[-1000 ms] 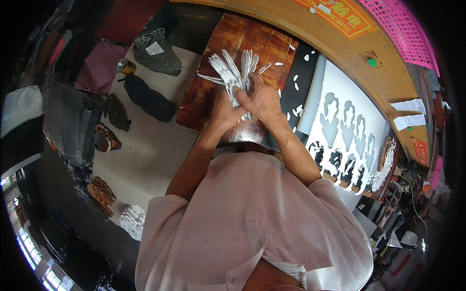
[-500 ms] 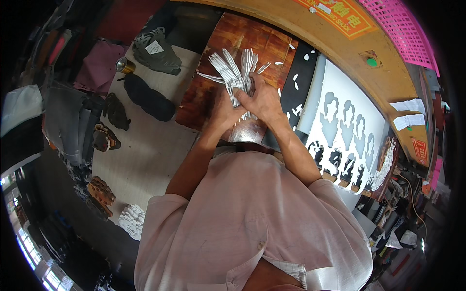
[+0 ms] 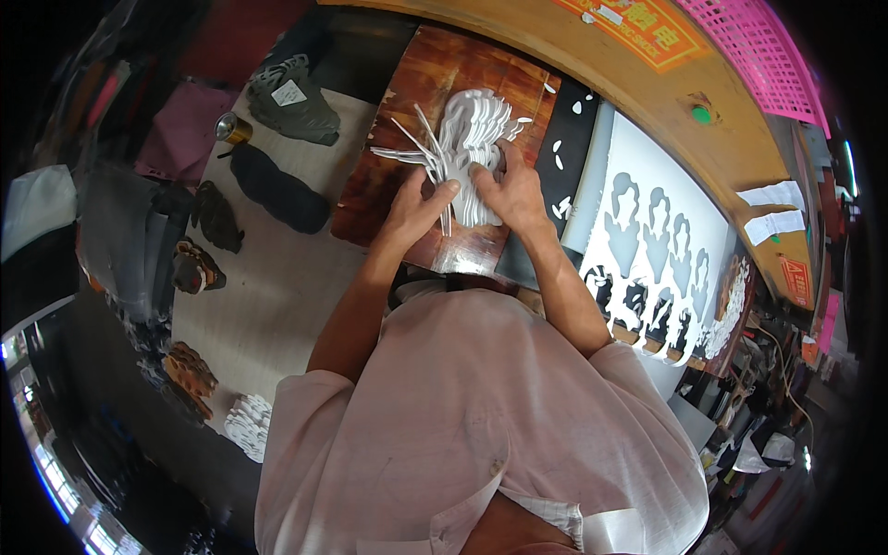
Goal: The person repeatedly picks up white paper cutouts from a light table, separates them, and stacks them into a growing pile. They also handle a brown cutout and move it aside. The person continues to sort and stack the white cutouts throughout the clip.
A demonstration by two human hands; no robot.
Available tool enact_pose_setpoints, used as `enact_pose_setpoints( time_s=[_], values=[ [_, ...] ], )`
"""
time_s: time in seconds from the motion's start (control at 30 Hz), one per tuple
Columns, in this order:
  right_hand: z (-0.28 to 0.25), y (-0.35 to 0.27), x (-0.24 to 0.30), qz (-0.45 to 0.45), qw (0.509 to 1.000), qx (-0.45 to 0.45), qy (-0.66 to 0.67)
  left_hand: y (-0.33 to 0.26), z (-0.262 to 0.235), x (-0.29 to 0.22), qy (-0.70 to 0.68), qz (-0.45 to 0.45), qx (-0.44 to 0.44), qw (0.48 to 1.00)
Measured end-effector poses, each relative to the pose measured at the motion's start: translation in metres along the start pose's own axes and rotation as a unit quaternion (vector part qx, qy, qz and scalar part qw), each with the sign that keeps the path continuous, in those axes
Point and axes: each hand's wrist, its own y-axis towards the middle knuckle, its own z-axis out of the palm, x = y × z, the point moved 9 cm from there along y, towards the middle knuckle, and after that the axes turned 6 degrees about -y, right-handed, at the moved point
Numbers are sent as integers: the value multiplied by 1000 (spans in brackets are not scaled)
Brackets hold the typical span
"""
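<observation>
A fanned stack of thin white cut-out pieces (image 3: 470,120) lies over a glossy reddish-brown board (image 3: 365,203). My right hand (image 3: 516,196) is closed on the right side of the stack, thumb on top and fingers round its edge. At the stack's left side, my left hand (image 3: 414,209) pinches a few white pieces (image 3: 430,153) that splay away from the rest. The parts of the pieces beneath my fingers are hidden.
Right of the board are small white scraps (image 3: 558,148) on a black strip and a white sheet (image 3: 684,185) with shaped holes. An orange-yellow machine beam (image 3: 717,116) crosses behind. On the left table stand a tin can (image 3: 233,128), dark cut pieces (image 3: 277,190) and brown stacks (image 3: 190,367).
My hands have moved apart. The bunched white pieces now lie flatter, with a broad stack at my right hand and a few splayed pieces at my left.
</observation>
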Motion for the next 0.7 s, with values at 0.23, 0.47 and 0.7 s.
enact_pose_setpoints(
  time_s=[0.23,0.47,0.7],
  values=[
    [0,0,2,13,999,20,41,7,8,-5,36,10,-7,999],
    [-2,5,15,-2,999,31,22,5,9,-10,30,16,-13,999],
    [2,5,6,-2,999,33,33,5,6,-3,-63,8,-3,998]
  ],
)
